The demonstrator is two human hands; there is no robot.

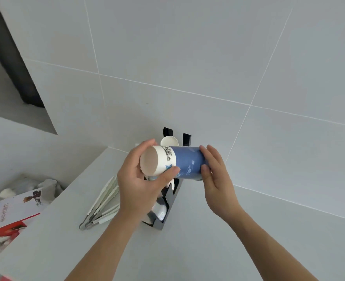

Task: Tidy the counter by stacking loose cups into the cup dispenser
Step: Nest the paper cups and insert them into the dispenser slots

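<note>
My left hand (136,179) is curled around the white end of the cup stack (175,162), with the thumb under the printed band and the fingers over the top, and my right hand (214,173) has its fingers bent against the blue end, so both hands hold the same stack between them. The stack lies almost horizontal in the air, the flat white bottom turned toward me on the left side, and it is directly above the black cup dispenser (172,196), not touching it as far as I can see. The dispenser stands on the counter (198,250) near the back wall, a little toward the left edge, and one white cup (169,141) already shows between its two upright posts. I judge that the step now is to press the cups firmly together and then turn the stack to fit the slot. To do it well I should push along the axis of the stack only, because paper walls dent easily if I squeeze from the side. I cannot tell which end is the open one on the right, as my fingers hide it. Just left of the dispenser a bundle of white sticks (104,201) lies on the counter, so I would lower the stack straight between the posts and keep my left wrist clear of them.
</note>
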